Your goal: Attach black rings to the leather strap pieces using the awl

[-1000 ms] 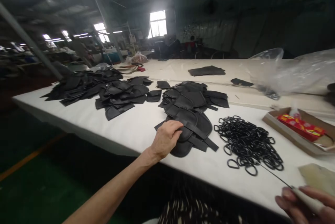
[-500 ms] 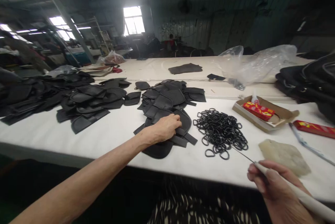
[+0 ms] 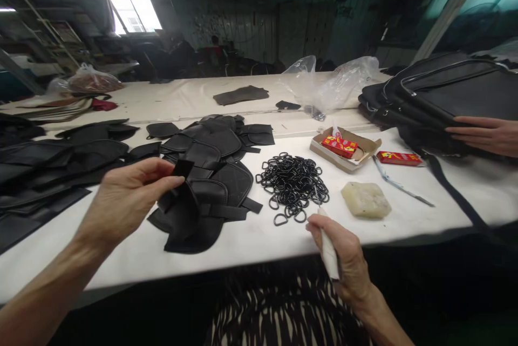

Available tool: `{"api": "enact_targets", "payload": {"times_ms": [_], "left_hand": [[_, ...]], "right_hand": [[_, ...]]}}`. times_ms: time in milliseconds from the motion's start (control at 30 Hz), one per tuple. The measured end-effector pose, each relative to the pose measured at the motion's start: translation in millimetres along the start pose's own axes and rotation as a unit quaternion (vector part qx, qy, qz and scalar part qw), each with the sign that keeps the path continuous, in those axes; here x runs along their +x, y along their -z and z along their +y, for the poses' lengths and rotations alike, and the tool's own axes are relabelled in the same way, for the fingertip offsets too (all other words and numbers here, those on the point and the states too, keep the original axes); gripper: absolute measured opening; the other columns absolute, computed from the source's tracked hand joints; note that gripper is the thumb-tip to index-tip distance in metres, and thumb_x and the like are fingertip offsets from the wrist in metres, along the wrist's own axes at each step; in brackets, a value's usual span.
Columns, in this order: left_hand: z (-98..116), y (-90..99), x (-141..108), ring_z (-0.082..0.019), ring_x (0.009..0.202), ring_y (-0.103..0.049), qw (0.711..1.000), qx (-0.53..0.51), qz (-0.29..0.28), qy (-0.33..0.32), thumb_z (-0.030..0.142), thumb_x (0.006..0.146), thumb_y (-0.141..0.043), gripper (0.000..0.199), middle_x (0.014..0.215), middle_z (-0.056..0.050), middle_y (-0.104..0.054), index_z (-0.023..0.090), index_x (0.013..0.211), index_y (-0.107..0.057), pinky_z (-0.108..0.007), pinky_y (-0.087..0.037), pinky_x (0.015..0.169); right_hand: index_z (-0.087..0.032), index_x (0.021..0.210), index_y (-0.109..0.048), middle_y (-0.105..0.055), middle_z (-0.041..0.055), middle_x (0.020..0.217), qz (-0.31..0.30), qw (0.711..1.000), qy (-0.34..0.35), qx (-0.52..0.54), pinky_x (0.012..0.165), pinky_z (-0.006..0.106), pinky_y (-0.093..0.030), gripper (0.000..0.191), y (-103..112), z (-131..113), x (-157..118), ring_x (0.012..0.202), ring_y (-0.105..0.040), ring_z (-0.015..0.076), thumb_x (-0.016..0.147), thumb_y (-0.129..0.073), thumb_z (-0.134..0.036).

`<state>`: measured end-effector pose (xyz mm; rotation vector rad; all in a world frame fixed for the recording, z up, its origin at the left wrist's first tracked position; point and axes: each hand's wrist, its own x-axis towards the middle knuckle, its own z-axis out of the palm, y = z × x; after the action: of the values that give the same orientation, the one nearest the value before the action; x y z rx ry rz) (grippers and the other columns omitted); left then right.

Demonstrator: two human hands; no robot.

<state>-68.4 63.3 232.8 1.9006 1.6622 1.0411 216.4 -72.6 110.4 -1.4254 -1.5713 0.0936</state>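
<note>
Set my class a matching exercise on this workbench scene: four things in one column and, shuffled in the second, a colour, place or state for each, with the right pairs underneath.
Column one
1. Left hand
2. Right hand
3. Cardboard box
4. Lumpy block

Column two
A. Pale yellow
B. Gripping a white-handled tool
C. Has a red packet inside
D. Pinching a black piece

Pairs: 1-D, 2-B, 3-C, 4-A
</note>
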Motion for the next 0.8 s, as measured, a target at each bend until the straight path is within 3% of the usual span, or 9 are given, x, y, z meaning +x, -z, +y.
{"api": "enact_targets", "payload": {"times_ms": [67, 133, 300, 367, 467, 600, 800], "left_hand": [[16.8, 6.4, -15.2, -0.014, 0.069, -0.052, 0.999, -0.03, 0.023, 0.016, 0.042, 0.066, -0.068, 0.03, 0.075, 0.005, -0.061, 0.021, 0.086, -0.063, -0.026, -0.039, 0.066], [29.2, 1.3, -29.2, -0.012, 0.065, -0.052, 0.997, -0.067, 0.013, 0.04, 0.039, 0.062, -0.074, 0.031, 0.071, 0.007, -0.061, 0.021, 0.084, -0.063, -0.022, -0.039, 0.063], [27.7, -54.2, -54.0, -0.009, 0.053, -0.044, 0.963, -0.197, -0.161, 0.092, 0.034, 0.067, -0.068, 0.02, 0.06, 0.005, -0.053, 0.017, 0.072, -0.058, -0.019, -0.033, 0.049], [19.1, -78.9, -61.4, -0.007, 0.049, -0.038, 0.943, -0.223, -0.207, 0.133, 0.032, 0.07, -0.064, 0.018, 0.055, 0.006, -0.048, 0.016, 0.069, -0.054, -0.019, -0.028, 0.046], [7.5, -101.7, -69.6, -0.007, 0.047, -0.03, 0.934, -0.231, -0.22, 0.158, 0.03, 0.072, -0.06, 0.016, 0.051, 0.008, -0.04, 0.015, 0.07, -0.054, -0.019, -0.024, 0.046], [1.5, -107.0, -72.3, -0.008, 0.05, -0.031, 0.94, -0.214, -0.223, 0.142, 0.027, 0.073, -0.057, 0.012, 0.051, 0.007, -0.04, 0.015, 0.072, -0.056, -0.021, -0.026, 0.05], [0.4, -108.0, -70.4, -0.011, 0.057, -0.043, 0.95, -0.191, -0.217, 0.115, 0.024, 0.072, -0.056, 0.013, 0.058, 0.003, -0.052, 0.014, 0.076, -0.062, -0.023, -0.033, 0.058]], "right_hand": [[-0.017, 0.099, -0.057, -0.058, 0.0029, 0.076, -0.045, 0.996, 0.06, -0.056, 0.065, 0.026, -0.043, 0.016, -9.1, -3.6, 6.4, 0.071, -0.054, 0.0133, 0.087, -0.047, -0.014], [-0.015, 0.094, -0.058, -0.056, 0.0035, 0.072, -0.088, 0.984, 0.116, -0.106, 0.066, 0.028, -0.041, 0.014, -18.2, -7.2, 14.3, 0.071, -0.052, 0.0147, 0.088, -0.046, -0.013], [-0.014, 0.081, -0.057, -0.061, 0.0065, 0.087, -0.154, 0.954, 0.197, -0.164, 0.077, 0.031, -0.042, 0.015, -34.5, -6.7, 27.7, 0.087, -0.053, 0.0179, 0.089, -0.044, -0.012], [-0.015, 0.081, -0.057, -0.061, 0.0065, 0.089, -0.167, 0.95, 0.202, -0.169, 0.077, 0.031, -0.042, 0.015, -35.7, -4.2, 28.8, 0.089, -0.053, 0.0184, 0.089, -0.045, -0.012], [-0.015, 0.085, -0.056, -0.059, 0.0059, 0.089, -0.189, 0.95, 0.19, -0.161, 0.074, 0.028, -0.043, 0.013, -33.5, -2.1, 28.7, 0.088, -0.051, 0.0176, 0.088, -0.044, -0.011], [-0.016, 0.092, -0.056, -0.057, 0.0056, 0.09, -0.217, 0.952, 0.155, -0.146, 0.071, 0.026, -0.042, 0.015, -31.4, -3.9, 30.0, 0.087, -0.048, 0.0176, 0.087, -0.044, -0.008], [-0.018, 0.083, -0.053, -0.052, 0.0029, 0.08, -0.26, 0.947, 0.093, -0.165, 0.064, 0.024, -0.038, 0.017, -30.0, -9.8, 39.3, 0.078, -0.045, 0.0163, 0.08, -0.047, -0.002]]}}
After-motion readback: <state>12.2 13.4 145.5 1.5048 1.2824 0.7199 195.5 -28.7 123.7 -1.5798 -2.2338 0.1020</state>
